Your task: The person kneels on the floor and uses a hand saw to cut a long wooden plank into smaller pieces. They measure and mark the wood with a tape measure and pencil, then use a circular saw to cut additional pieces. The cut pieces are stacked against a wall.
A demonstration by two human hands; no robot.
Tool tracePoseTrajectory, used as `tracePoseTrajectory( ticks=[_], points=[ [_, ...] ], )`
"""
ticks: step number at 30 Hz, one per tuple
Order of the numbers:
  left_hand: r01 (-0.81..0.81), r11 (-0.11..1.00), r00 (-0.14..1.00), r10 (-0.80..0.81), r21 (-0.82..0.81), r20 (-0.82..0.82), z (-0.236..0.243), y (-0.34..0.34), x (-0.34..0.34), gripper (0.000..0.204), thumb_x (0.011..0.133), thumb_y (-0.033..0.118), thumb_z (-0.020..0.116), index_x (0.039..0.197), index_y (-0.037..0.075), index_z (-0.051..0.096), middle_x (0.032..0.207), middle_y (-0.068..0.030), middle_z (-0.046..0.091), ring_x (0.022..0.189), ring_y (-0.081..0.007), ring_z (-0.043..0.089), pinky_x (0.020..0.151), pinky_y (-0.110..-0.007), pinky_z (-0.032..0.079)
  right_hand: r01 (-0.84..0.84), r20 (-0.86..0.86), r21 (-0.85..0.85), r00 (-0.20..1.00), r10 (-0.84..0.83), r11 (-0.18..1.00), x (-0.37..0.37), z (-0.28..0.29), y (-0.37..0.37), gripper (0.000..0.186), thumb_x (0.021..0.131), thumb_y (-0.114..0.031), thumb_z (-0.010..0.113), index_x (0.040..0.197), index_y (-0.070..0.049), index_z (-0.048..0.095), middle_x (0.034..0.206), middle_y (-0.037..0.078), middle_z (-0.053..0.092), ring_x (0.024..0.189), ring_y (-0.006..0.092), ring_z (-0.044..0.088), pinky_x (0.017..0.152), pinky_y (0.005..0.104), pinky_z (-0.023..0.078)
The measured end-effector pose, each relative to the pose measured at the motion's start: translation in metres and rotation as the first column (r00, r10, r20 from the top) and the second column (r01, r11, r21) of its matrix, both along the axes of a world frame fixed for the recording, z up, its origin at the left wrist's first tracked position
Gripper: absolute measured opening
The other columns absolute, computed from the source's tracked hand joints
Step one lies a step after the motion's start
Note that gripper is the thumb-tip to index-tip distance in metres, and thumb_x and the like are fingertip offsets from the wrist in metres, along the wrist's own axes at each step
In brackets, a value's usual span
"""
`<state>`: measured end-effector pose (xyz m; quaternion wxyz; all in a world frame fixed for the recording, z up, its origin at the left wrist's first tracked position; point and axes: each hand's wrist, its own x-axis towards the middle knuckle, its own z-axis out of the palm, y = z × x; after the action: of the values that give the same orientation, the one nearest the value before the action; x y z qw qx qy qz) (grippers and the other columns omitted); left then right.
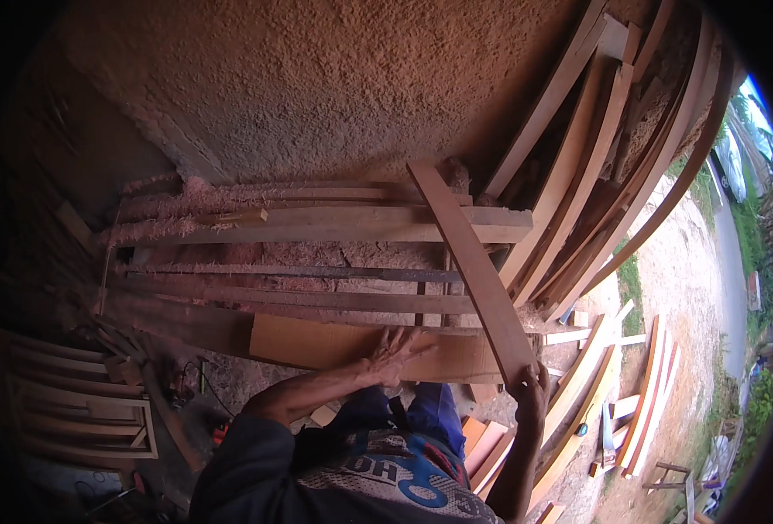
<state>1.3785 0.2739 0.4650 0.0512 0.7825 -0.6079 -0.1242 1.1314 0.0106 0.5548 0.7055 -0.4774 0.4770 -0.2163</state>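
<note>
My right hand (529, 384) is closed round the near end of a long flat reddish-brown plank (469, 256). The plank slants away to the far left, passing over the ends of the bench beams. My left hand (392, 356) has its fingers spread and holds nothing. It is at a wide, light-brown board (312, 339) lying along the near side of the bench; whether the palm presses on it, I cannot tell. The right end of that board reaches under or beside the held plank.
Long beams (343, 224) with shavings on them form the bench before me, against a rough wall (308, 96). Tall boards (578, 175) lean at the right. Cut strips (648, 397) lie on the ground there. A slatted wooden frame (85, 410) stands lower left.
</note>
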Motion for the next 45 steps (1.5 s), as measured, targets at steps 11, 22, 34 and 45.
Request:
tracePoseTrajectory(
  ticks=[11, 22, 34, 45],
  points=[
    [0.081, 0.990, 0.973, -0.103, -0.113, -0.205, 0.088, 0.078, 0.039, 0.112, 0.061, 0.037, 0.092, 0.161, 0.043, 0.042, 0.158, -0.0230, 0.034, 0.139, -0.0479, 0.040, 0.113, -0.066, 0.033, -0.052, -0.155, 0.021, 0.986, 0.055, 0.998, -0.014, -0.026, -0.067, 0.045, 0.105, -0.028, 0.066, 0.145, -0.011, 0.056, 0.111, 0.011, 0.071, 0.083, 0.0172, 0.069, 0.067, 0.0292, 0.054],
    [-0.083, 0.995, 0.990, 0.077, -0.051, -0.115, 0.102, 0.027, 0.062, 0.115, 0.061, 0.037, 0.090, 0.164, 0.041, 0.038, 0.162, -0.0234, 0.029, 0.142, -0.0474, 0.036, 0.116, -0.065, 0.031, -0.094, 0.164, 0.120, 0.984, 0.073, 0.988, 0.012, -0.110, 0.108, 0.059, 0.104, -0.029, 0.070, 0.154, -0.005, 0.051, 0.095, -0.002, 0.065, 0.076, 0.0073, 0.062, 0.066, 0.0245, 0.054],
    [0.001, 0.994, 0.997, -0.009, -0.106, -0.078, 0.053, 0.009, 0.035, 0.101, 0.072, 0.055, 0.085, 0.162, 0.038, 0.042, 0.166, -0.0268, 0.025, 0.144, -0.0541, 0.032, 0.117, -0.070, 0.025, -0.055, -0.275, -0.072, 0.961, 0.033, 0.996, -0.017, -0.122, 0.092, 0.076, 0.104, -0.023, 0.061, 0.167, -0.008, 0.023, 0.098, 0.019, 0.073, 0.068, 0.0193, 0.070, 0.060, 0.0332, 0.057],
    [-0.133, 0.987, 0.975, 0.115, -0.085, -0.192, 0.092, -0.181, -0.016, 0.075, 0.098, 0.053, 0.065, 0.153, 0.004, 0.049, 0.150, -0.0217, 0.053, 0.139, -0.0422, 0.047, 0.120, -0.056, 0.029, 0.293, -0.147, -0.156, 0.937, -0.316, 0.943, 0.012, -0.136, -0.085, 0.048, 0.110, -0.024, 0.058, 0.153, -0.006, 0.051, 0.093, 0.007, 0.072, 0.075, 0.0123, 0.066, 0.066, 0.0293, 0.055]
  ],
)
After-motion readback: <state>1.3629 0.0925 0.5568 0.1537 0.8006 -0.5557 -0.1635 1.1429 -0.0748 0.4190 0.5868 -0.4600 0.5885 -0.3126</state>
